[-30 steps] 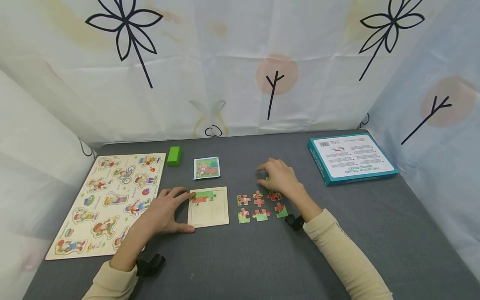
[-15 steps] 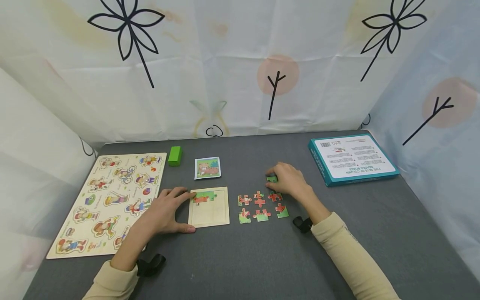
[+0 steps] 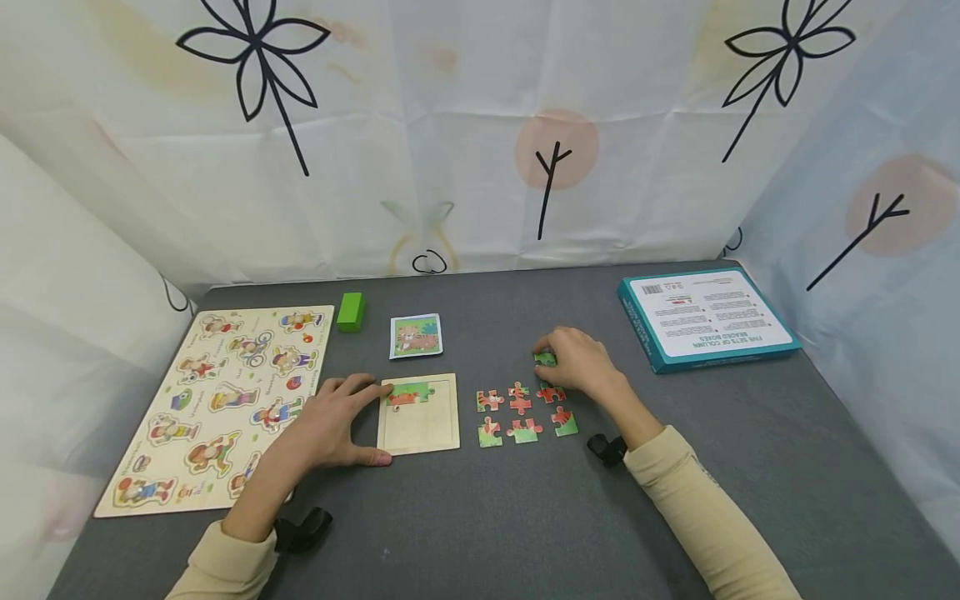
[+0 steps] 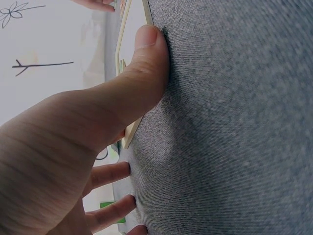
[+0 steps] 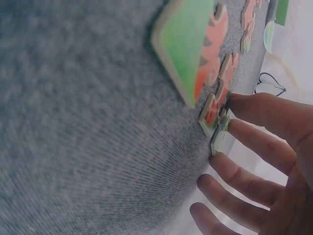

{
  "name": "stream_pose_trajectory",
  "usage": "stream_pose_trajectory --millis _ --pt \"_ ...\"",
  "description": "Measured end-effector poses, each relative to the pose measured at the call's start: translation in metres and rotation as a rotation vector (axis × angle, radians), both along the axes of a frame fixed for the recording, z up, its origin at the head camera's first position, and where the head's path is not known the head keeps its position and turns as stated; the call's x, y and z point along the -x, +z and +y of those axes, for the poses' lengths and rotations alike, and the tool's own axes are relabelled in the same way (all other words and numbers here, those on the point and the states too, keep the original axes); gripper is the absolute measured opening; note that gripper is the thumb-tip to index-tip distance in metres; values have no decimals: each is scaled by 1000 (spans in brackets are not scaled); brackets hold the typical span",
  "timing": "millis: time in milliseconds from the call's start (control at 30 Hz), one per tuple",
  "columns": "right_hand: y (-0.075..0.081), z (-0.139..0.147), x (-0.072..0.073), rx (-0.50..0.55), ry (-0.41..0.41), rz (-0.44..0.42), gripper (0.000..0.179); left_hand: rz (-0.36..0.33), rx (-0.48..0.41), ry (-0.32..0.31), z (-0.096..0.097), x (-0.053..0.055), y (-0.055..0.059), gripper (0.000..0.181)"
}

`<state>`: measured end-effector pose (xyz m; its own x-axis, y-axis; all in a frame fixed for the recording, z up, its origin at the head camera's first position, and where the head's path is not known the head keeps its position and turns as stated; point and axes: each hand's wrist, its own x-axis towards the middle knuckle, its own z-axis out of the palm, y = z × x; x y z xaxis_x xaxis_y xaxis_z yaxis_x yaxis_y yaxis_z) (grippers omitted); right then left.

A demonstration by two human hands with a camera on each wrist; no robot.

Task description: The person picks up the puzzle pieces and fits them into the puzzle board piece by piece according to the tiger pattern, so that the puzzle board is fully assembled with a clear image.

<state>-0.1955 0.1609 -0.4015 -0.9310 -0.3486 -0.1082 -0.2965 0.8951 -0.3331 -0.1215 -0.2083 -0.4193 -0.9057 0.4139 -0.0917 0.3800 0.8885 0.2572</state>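
Right hand (image 3: 577,360) shifted rightward, nearly closed, green jigsaw piece (image 3: 546,359) pinched; wooden tray (image 3: 424,429) lies leftward, touched by spread left hand (image 3: 334,422).

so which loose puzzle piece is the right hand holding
The green piece farthest from the person, pinched by the right hand; the other loose pieces show red and lie nearer.
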Motion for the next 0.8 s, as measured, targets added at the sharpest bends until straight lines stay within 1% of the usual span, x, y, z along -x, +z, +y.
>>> stream_pose_trajectory --millis 200,367,600,800 --pt "-1 -2 -1 12 -14 11 30 -23 8 6 0 1 1 99" --pt "-2 -3 -1 38 -15 35 29 -8 0 0 -1 0 0 98" --pt "3 -9 -4 100 15 83 27 -6 -1 -3 -2 0 -1 98" --pt "9 -25 -11 128 42 87 28 -5 -1 -6 -2 1 0 98"
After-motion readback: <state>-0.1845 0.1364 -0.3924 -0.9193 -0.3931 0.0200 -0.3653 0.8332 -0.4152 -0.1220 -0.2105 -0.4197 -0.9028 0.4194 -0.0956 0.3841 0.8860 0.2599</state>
